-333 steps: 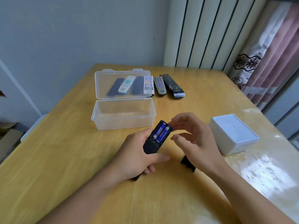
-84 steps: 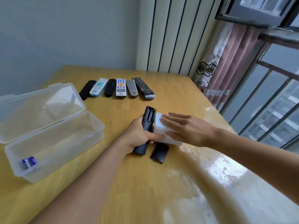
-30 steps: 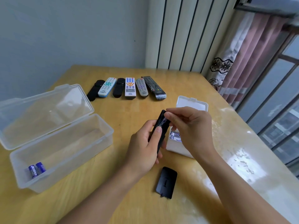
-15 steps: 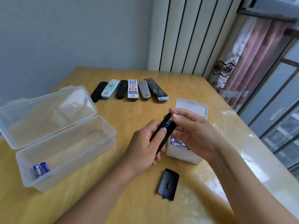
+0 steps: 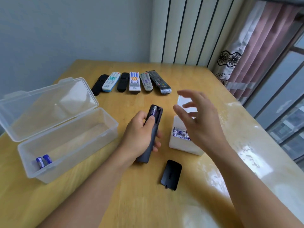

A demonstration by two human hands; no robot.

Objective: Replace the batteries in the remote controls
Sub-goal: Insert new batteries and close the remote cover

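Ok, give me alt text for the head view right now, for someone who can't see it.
A left hand grips a black remote with one battery in its open compartment, while the open right hand hovers over a white box of batteries. The battery cover lies on the wooden table; two batteries lie in a clear bin.

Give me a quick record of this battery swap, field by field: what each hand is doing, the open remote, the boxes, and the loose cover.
left hand: grips the black remote, battery bay facing up
battery bay: one battery in, other slot empty
right hand: open, holds nothing, above the white box
white box: lid open, batteries inside
clear box: open, two batteries in its near corner
battery cover: loose on the table
spare remotes: six in a row at the far side
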